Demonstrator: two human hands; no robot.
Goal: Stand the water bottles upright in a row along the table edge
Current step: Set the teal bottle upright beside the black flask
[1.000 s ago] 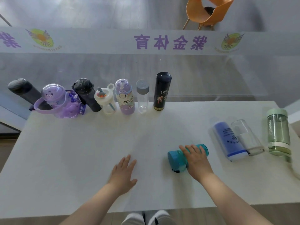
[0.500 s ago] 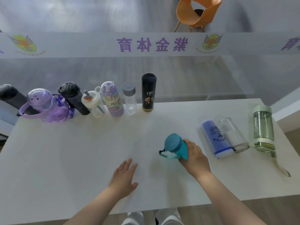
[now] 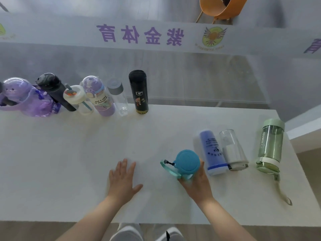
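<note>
My right hand point(image 3: 197, 184) grips a teal bottle point(image 3: 187, 163) near the table's front, held upright with its lid toward me and a strap hanging to its left. My left hand point(image 3: 123, 178) lies flat and open on the white table point(image 3: 69, 162). Several bottles stand in a row along the far edge, ending at a tall black bottle point(image 3: 139, 93) beside a clear bottle with a grey cap point(image 3: 118, 96). Lying on their sides at the right are a blue bottle point(image 3: 212, 152), a clear bottle point(image 3: 232, 150) and a green bottle point(image 3: 269, 145).
A glass wall with a banner of purple lettering point(image 3: 140, 34) runs just behind the table's far edge. An orange chair point(image 3: 220, 7) stands beyond it. The table's right edge lies close to the green bottle, whose strap point(image 3: 283, 193) trails toward the front.
My right hand has raised the teal bottle from lying on its side to upright and shifted it slightly right. My left hand stays flat on the table.
</note>
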